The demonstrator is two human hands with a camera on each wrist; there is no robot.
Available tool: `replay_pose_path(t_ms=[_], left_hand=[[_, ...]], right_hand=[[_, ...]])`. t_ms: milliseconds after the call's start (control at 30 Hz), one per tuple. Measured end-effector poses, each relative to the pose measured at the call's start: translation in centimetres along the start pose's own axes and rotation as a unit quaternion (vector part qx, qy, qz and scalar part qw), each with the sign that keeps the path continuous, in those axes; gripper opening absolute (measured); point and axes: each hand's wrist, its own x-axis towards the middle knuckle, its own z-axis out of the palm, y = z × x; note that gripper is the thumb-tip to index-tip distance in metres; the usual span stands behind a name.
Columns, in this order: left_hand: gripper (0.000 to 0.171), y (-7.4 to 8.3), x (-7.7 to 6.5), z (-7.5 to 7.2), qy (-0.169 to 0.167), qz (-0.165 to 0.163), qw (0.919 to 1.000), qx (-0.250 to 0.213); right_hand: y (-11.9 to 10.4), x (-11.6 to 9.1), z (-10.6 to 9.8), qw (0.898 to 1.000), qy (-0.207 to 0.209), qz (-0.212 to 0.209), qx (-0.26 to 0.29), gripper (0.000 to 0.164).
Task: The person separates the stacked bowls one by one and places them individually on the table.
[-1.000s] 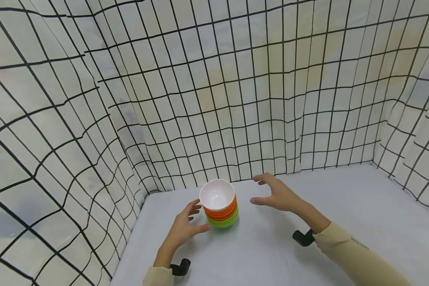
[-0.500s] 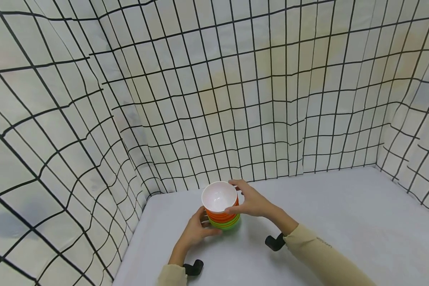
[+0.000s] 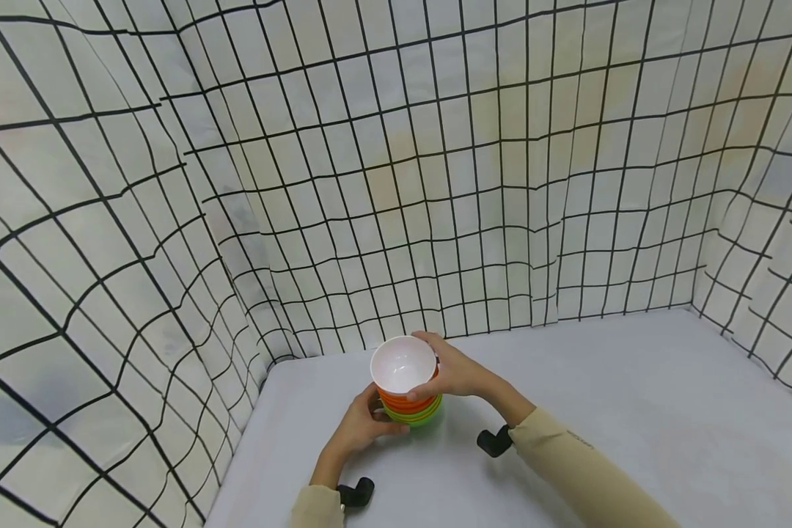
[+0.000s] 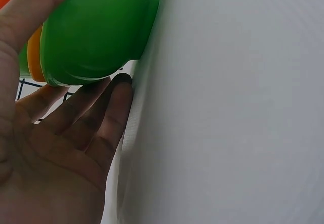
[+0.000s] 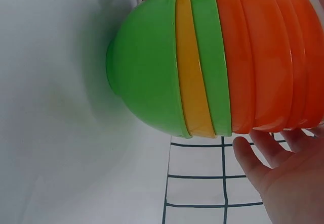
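Observation:
A stack of nested bowls (image 3: 405, 365) stands on the table near its back edge. The top one shows a white inside; below come orange bowls (image 5: 268, 57), then a green one, a yellow one (image 5: 192, 72) and a green bottom bowl (image 5: 147, 67). My left hand (image 3: 358, 427) grips the lower part of the stack from the left, its thumb across the front. Higher up, my right hand (image 3: 458, 372) holds the orange bowls from the right, thumb in front and fingers round the far side. In the left wrist view, the fingers lie under the green bowl's side.
White table cloth (image 3: 607, 396) spreads to the right of the stack. White walls with a black grid (image 3: 396, 183) rise close behind the stack and along the left side. A black wrist mount (image 3: 495, 441) sticks out below the right sleeve, and another (image 3: 356, 493) sits at the left wrist.
My right hand has come left from apart to grasp the upper bowls. My left hand has moved slightly right and closed round the lower ones. The stack stays in about the same place.

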Motion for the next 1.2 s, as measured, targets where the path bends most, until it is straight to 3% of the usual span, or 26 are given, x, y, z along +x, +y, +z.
replay_pose_path(t_ms=[333,867,1067,1200], left_hand=[[0.087,0.2,0.0,0.0,-0.013,-0.004,0.9999,-0.004],[0.087,-0.3,0.1,0.2,-0.009,0.006,0.9999,-0.004],[0.085,-0.1,0.1,0.2,-0.003,-0.007,0.9999,-0.015],[0.085,-0.1,0.2,0.3,-0.003,-0.004,0.9997,-0.025]], right_hand=[[0.3,0.2,0.1,1.000,0.002,-0.008,-0.004,0.117],[0.4,0.2,0.4,0.997,0.063,-0.042,-0.008,0.105],[-1.0,-0.9,-0.5,0.994,0.086,-0.057,0.021,0.097],[-1.2,-2.0,-1.4,0.993,0.098,-0.065,0.030,0.101]])
